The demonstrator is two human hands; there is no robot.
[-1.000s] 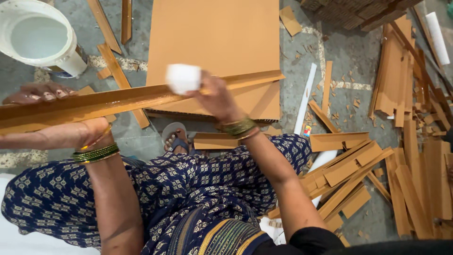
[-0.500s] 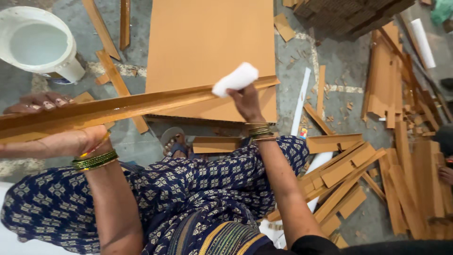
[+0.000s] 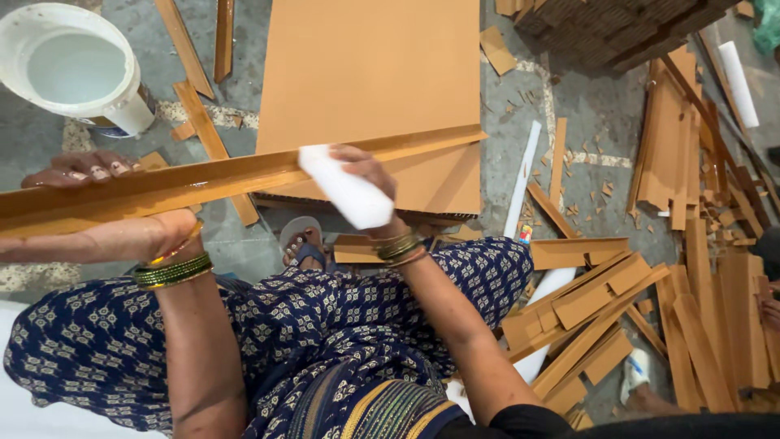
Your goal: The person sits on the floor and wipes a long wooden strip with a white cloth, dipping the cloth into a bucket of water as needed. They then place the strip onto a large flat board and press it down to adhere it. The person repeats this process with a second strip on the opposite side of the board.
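Seen from above, seated person w/ a long orange-brown wooden strip [image 3: 244,175] held across the lap, running from frame's left edge up to the right over a big flat board [image 3: 366,73] on the floor; left hand [image 3: 89,203] wraps the strip near its left end, fingers curled over the far edge, palm underneath. Right hand [image 3: 366,175] is closed round a white block [image 3: 345,191], pressing it on the strip's mid part; white bucket [image 3: 73,65] stands top left, loose wood offcuts [image 3: 601,301] lie scattered at right.
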